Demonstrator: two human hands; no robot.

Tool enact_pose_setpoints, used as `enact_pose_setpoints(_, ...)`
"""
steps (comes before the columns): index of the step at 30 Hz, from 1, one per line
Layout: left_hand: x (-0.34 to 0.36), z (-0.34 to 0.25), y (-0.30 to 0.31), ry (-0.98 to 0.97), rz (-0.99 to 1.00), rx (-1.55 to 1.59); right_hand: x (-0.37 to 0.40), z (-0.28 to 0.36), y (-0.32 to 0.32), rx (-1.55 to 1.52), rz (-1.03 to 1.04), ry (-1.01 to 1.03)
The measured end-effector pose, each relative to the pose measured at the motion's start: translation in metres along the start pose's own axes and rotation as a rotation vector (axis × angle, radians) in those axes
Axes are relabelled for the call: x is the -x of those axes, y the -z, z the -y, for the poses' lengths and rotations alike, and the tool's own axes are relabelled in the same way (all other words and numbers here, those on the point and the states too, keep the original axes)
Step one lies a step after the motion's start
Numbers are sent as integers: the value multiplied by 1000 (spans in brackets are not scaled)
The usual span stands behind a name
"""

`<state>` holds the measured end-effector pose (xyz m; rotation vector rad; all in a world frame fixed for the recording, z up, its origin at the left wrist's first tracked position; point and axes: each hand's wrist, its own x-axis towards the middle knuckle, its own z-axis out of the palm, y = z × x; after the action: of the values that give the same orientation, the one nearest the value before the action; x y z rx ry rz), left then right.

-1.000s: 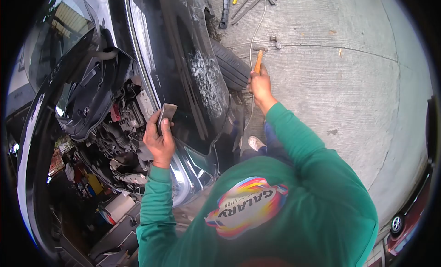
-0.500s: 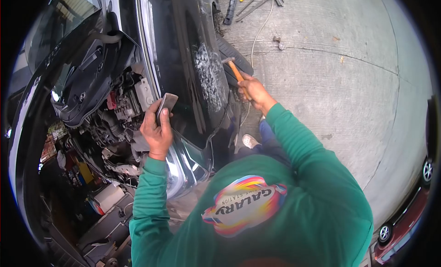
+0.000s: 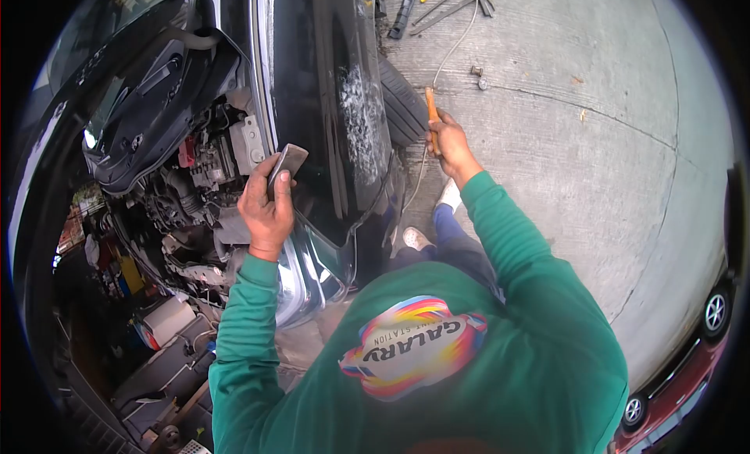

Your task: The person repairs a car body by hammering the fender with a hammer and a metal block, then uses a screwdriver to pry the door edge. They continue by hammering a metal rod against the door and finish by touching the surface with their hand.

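The orange-handled hammer was in the right hand, which was curled closed around it, beside the tyre and above the concrete; its head was hard to make out. The left hand, partly closed, pinched a flat grey block over the black fender, though whether block and fender touched could not be told.

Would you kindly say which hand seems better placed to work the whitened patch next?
The right hand, I think: it holds an orange-handled tool on the tyre side of the patch, while the left hand holds a grey block.
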<state>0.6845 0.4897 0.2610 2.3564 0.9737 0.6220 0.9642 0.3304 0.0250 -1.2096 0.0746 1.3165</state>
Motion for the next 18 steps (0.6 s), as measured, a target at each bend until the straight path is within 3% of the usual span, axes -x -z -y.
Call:
enact_pose_setpoints(5, -2, 0, -5, -69, -12, 12, 3, 9, 18, -220, 271, -184)
enact_pose_setpoints(8, -5, 0, -5, 148, -23, 120, -9, -5, 54, -187, 294, -145)
enact_pose_setpoints(11, -41, -7, -10, 70, -101, 13, -18, -17, 68, -199, 95, -153)
enact_pose_setpoints(13, -88, -10, -20, -71, -131, 95, -35, -34, 85, -313, 136, -152)
enact_pose_setpoints(15, -121, -13, -38, -172, -114, -56, -52, -52, 94, -427, 231, -108)
enact_pose_setpoints(18, -173, 13, -44, -388, -50, -312, -73, -75, 95, -576, 210, -102)
